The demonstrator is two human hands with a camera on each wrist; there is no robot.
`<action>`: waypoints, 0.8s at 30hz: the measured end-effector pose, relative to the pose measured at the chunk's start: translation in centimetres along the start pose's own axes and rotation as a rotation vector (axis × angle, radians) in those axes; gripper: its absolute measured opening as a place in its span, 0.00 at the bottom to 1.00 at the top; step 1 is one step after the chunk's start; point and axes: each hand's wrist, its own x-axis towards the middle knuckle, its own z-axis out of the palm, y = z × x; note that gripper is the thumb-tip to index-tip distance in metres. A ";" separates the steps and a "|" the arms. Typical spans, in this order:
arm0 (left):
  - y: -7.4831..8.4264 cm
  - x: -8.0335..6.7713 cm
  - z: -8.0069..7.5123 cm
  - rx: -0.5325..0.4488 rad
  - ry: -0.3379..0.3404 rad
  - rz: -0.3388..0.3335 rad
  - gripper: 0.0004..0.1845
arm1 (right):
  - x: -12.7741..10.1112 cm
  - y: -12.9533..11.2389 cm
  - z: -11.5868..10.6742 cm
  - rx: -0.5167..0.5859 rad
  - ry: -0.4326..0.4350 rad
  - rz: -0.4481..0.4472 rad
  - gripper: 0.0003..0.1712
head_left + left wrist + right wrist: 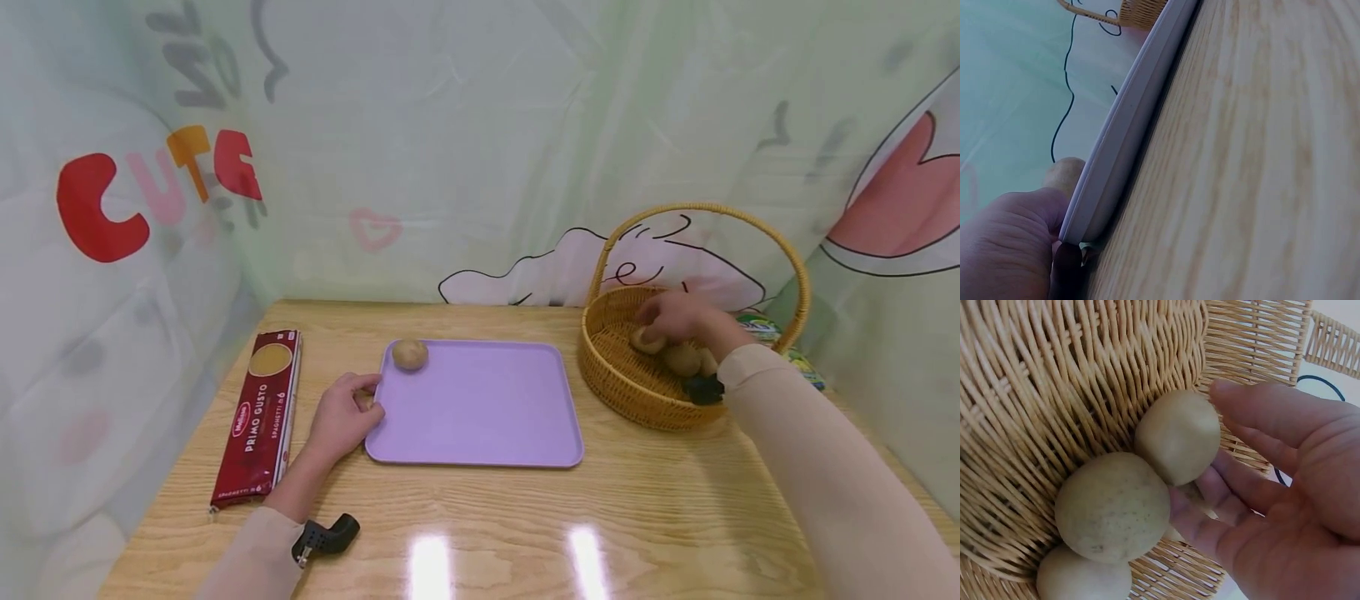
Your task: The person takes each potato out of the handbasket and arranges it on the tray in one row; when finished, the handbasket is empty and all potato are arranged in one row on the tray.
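Note:
A lilac tray (480, 408) lies mid-table with one potato (410, 354) at its far left corner. My left hand (365, 403) holds the tray's left edge, fingers curled at the rim; the left wrist view shows that hand (1010, 244) against the tray rim (1129, 125), with the potato (1065, 174) behind it. To the right stands a wicker basket (622, 392), and my right hand (663, 321) reaches into it. Inside the basket (1054, 381), my right hand (1229, 481) is spread, fingers and thumb touching a small potato (1177, 436). Two more potatoes (1113, 506) lie beside it.
A red spaghetti box (258, 417) lies left of the tray on the wooden table (675, 517). A green packet (761, 327) sits behind the basket. Printed fabric walls close in the back and both sides. The basket's tall handle (705, 208) arches over my right hand.

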 end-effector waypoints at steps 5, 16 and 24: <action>0.0 -0.1 -0.1 -0.003 -0.002 -0.001 0.25 | 0.8 -0.2 0.5 -0.029 -0.039 0.006 0.29; -0.1 0.0 -0.3 0.004 0.000 0.004 0.25 | 1.7 -1.0 0.9 -0.081 -0.057 -0.034 0.25; -0.1 0.1 -0.1 -0.002 -0.004 0.003 0.25 | 1.7 -1.5 1.0 -0.064 -0.091 -0.008 0.23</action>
